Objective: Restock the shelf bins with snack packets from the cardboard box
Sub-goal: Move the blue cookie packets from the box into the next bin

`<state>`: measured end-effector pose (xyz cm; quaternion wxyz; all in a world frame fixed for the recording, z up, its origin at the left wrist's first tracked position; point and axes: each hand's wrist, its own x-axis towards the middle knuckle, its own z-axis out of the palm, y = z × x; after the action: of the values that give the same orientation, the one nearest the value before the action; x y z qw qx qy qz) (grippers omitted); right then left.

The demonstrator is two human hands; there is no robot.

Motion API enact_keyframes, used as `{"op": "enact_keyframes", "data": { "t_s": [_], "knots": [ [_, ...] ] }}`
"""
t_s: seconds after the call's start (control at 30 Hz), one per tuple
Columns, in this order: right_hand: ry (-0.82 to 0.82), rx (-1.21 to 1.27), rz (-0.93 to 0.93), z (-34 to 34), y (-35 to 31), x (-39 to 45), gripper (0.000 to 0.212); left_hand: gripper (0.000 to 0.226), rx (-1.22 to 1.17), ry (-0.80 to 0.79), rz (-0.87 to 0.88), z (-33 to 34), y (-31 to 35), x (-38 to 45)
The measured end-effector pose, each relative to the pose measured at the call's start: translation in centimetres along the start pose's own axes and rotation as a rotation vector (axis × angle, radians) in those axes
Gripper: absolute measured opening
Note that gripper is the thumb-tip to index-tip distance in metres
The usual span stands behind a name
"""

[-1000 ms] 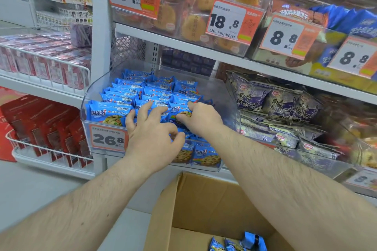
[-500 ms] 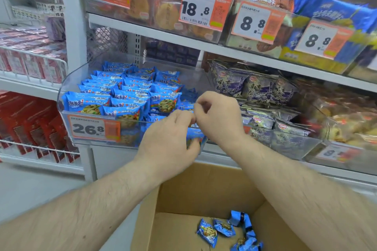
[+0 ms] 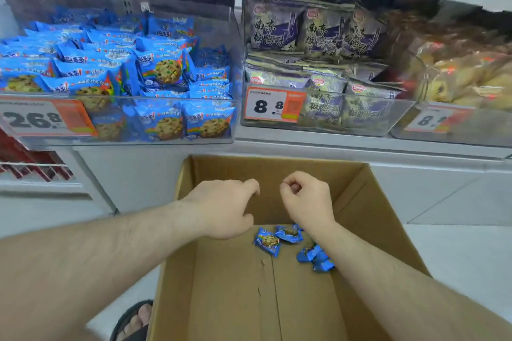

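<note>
Both bare forearms reach forward and down over the open cardboard box [image 3: 368,202], hands side by side but apart, above the far half of the box. The left hand [image 3: 224,207] is palm down with its fingers loosely bent and drooping, holding nothing. The right hand [image 3: 306,202] has its fingers curled in toward the palm, thumb tucked against them; nothing shows in its grip.

On the box floor, toward the far right corner, lie a few loose snack packets [image 3: 268,241]. They are small and blue with crimped ends and a picture of a chocolate-chip cookie. The nearest one to the left hand lies flat, face up, its long axis slanting from the far left to the near right. Another lies just beside it toward the far wall, and a small heap sits partly under the right forearm, too jumbled to read direction.

Above the box, the clear shelf bin [image 3: 171,144] at the shelf's left end is packed with the same blue packets, most standing in rows facing forward, a price label [image 3: 44,117] on its front wall. The neighbouring bin [image 3: 382,130] to the right holds purple packets [image 3: 324,33].
</note>
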<state>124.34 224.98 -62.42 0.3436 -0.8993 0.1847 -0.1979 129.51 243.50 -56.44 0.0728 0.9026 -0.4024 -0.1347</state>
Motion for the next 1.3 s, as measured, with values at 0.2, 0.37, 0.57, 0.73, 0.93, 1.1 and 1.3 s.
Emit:
{"op": "enact_keyframes", "data": {
  "t_s": [0.2, 0.37, 0.57, 0.73, 0.93, 1.1, 1.3],
  "knots": [
    [-0.591, -0.308, 0.357, 7.4, 11.5, -2.4, 0.023, 0.042, -0.041, -0.232, -0.054, 1.4, -1.2, 1.7],
    [-0.75, -0.543, 0.197, 13.0, 14.7, -3.7, 0.046, 0.039, -0.152, -0.345, -0.109, 2.5, -2.5, 3.1],
    [-0.874, -0.619, 0.258, 17.3, 14.6, -1.8, 0.066, 0.034, -0.284, -0.377, -0.139, 3.3, -3.8, 3.9],
    [-0.788, -0.747, 0.103, 16.8, 14.6, -3.3, 0.05, 0.04, -0.357, -0.379, -0.174, 3.2, -4.5, 3.5],
    [-0.586, -0.564, 0.12, 12.9, 12.9, -4.1, 0.016, 0.054, -0.338, -0.38, -0.198, 2.9, -4.2, 2.8],
    [-0.735, -0.52, 0.354, 11.1, 16.0, -5.4, 0.045, 0.055, -0.293, -0.42, -0.159, 2.6, -2.8, 2.2],
    [-0.901, -0.791, 0.158, 13.2, 17.0, -7.8, 0.076, 0.056, -0.258, -0.48, -0.122, 3.5, -2.0, 1.8]
  ]
}}
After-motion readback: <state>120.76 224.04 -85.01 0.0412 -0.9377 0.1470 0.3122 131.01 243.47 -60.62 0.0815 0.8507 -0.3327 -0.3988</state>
